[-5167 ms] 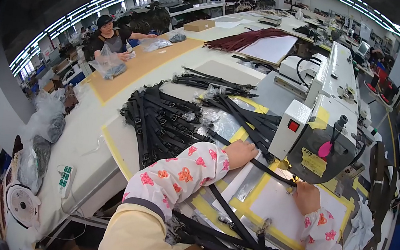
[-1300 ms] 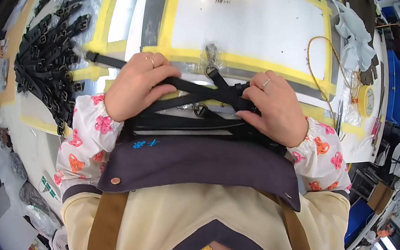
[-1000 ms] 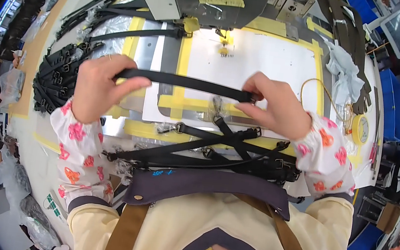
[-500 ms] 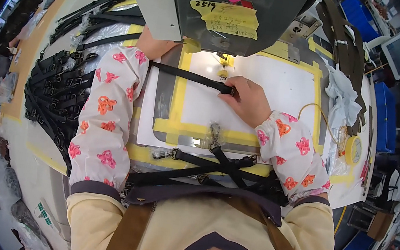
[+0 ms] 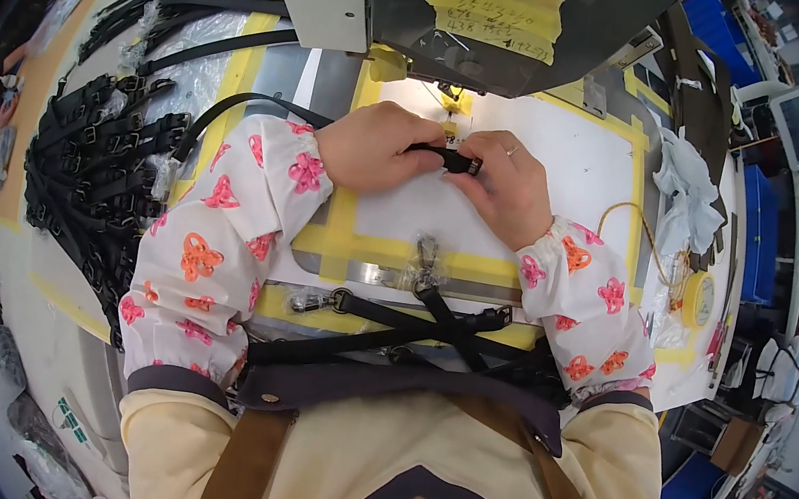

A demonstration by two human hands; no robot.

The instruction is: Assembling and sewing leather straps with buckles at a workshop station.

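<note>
Both hands grip a black strap [image 5: 449, 159] just below the lit needle area of a sewing machine [image 5: 468, 36]. My left hand [image 5: 372, 150] is closed on it, thumb and fingers pinching near the strap's end. Close beside it, my right hand [image 5: 508, 188] pinches the same end, where a small dark buckle or loop partly shows between the fingers. The strap's other part runs out leftward behind my left wrist and bends down over the sleeve. Under the hands lies a white sheet [image 5: 395, 204] edged with yellow tape.
Many black buckled straps [image 5: 98, 159] are heaped at the left. More straps with metal clips [image 5: 390, 324] lie crossed along the near edge. At right are a tape roll [image 5: 699, 299], crumpled plastic [image 5: 684, 196] and brown strips [image 5: 702, 98].
My left hand has come from under the machine's left side to meet my right hand at the strap's end. The strap's free part now curves out to the left.
</note>
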